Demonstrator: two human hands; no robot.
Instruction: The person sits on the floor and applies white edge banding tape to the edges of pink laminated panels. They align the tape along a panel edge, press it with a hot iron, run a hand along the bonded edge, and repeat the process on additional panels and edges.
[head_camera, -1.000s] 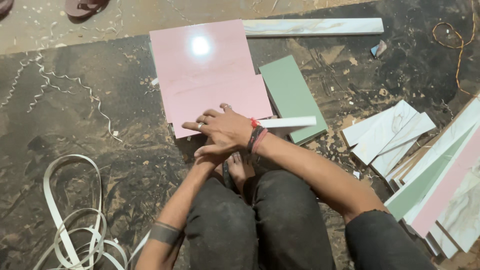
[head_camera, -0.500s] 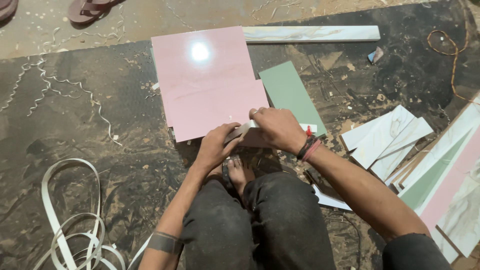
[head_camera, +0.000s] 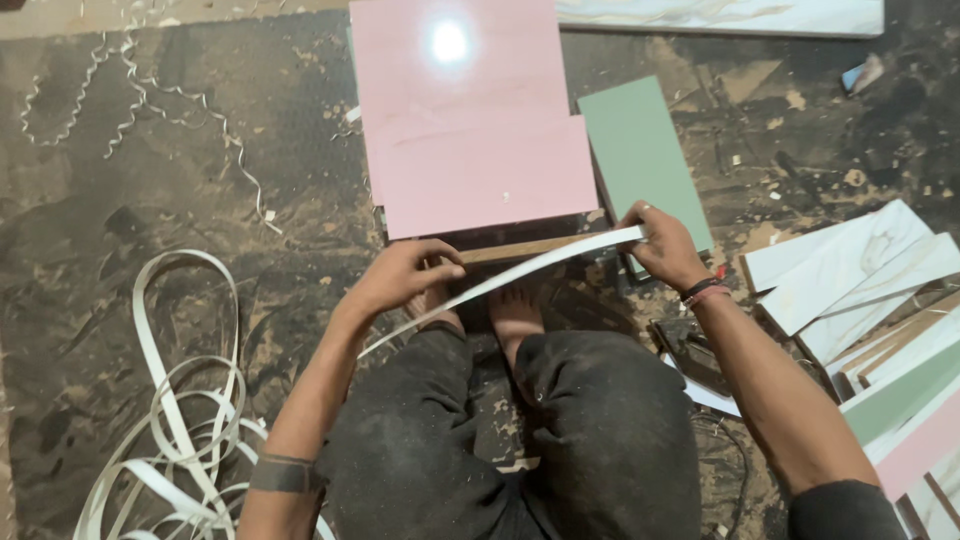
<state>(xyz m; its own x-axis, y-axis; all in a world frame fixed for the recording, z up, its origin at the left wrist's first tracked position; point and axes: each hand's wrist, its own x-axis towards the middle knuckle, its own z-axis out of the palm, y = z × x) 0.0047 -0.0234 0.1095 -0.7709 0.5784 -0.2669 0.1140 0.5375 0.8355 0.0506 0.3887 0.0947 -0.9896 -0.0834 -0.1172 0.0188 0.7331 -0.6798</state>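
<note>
**Strip stretched along panel edge**

Loose coil of white strip (head_camera: 170, 440) lay on the floor at left. Left hand (head_camera: 405, 275) pinched the white strip (head_camera: 540, 265), grip closed, at the pink panel's (head_camera: 470, 150) wooden front edge. Right hand (head_camera: 665, 245) held the strip's far end, grip closed, beside the green panel (head_camera: 640, 150). Marble-look panels (head_camera: 860, 265) were stacked at right.
</note>
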